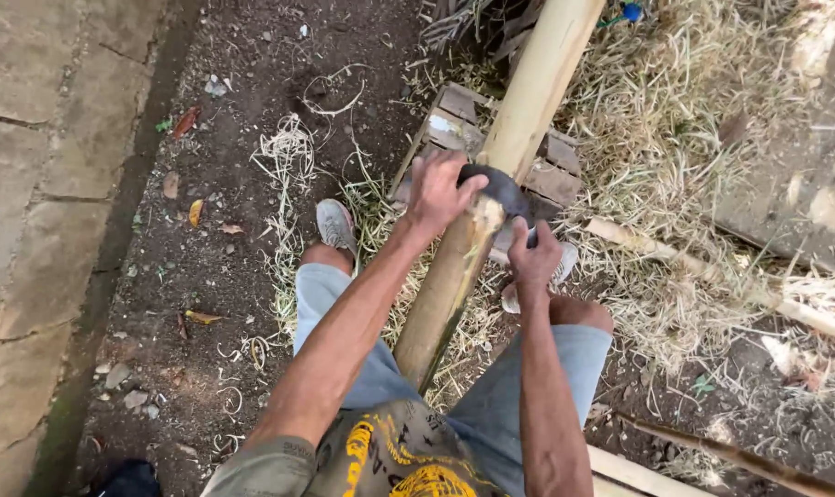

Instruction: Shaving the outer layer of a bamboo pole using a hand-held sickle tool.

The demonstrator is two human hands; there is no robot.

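Both fists clench a curved blade (502, 189), the left hand (438, 187) and right hand (535, 259) at either end, across a bamboo pole (491, 193) propped on a wooden crate (555, 175). The pole's upper length is pale and stripped; green skin remains near the knees.

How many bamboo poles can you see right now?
4: the thick pole being shaved between the knees, one lying at right, a dark one lower right, a pale one at bottom. Straw may hide more.
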